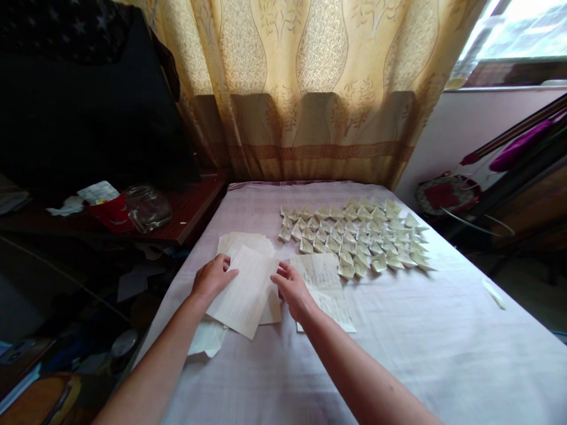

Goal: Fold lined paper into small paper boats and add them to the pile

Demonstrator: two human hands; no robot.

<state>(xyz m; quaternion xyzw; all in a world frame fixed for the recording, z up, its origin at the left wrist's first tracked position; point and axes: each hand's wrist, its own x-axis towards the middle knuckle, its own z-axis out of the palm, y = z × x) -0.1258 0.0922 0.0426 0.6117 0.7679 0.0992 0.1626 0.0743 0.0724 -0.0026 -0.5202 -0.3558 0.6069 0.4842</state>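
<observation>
A lined sheet of paper (245, 289) is tilted over a stack of paper (248, 241) on the bed-like covered surface. At the sheet's left edge is my left hand (213, 278), thumb on top and fingers curled at the edge. My right hand (295, 290) has its thumb and fingertips closed at the sheet's upper right edge. Just right of that hand lie written sheets (325, 289), partly hidden by it. A creased sheet (208, 337) sticks out below my left hand. Folded paper boats (354, 233) stand in several rows farther back on the right.
A pale cloth (390, 366) covers the surface. On the brown desk (195, 206) at left stand a glass jar (148, 209) and a red container (110, 212). A small white strip (494, 295) lies near the right edge. A patterned curtain (305, 118) hangs behind.
</observation>
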